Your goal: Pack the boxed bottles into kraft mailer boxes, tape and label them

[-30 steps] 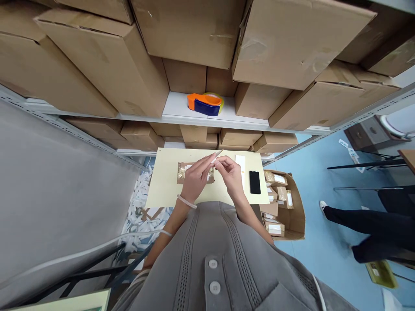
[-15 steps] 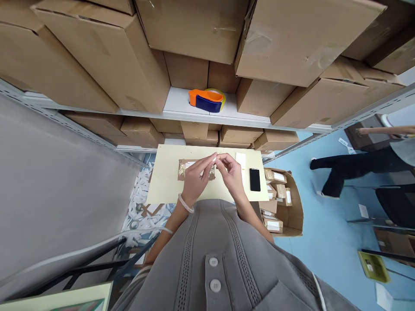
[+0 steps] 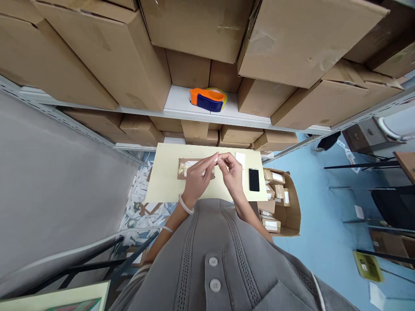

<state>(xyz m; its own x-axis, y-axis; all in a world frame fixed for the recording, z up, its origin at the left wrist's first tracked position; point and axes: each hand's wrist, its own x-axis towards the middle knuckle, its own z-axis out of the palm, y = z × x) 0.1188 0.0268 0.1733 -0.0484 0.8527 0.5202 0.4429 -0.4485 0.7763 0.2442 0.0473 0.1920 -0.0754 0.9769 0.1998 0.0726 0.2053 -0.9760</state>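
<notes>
Left hand (image 3: 198,177) has met right hand (image 3: 231,172) on a white tab (image 3: 215,159).

Bright, even indoor light across rack and floor. Soft, diffuse; shadows mild, darkest in gaps beneath cardboard cartons (image 3: 194,30) on steel shelving (image 3: 207,115). Faint shade under hands (image 3: 197,179) on pale yellow surface (image 3: 168,172). No hard glare; dull sheen on blue floor (image 3: 311,268). Centre crisp. Strong wide-angle bowing: shelf rails curve toward frame corners, cartons stretched along top edge. Slight smear on green object (image 3: 367,266) at lower right.
</notes>
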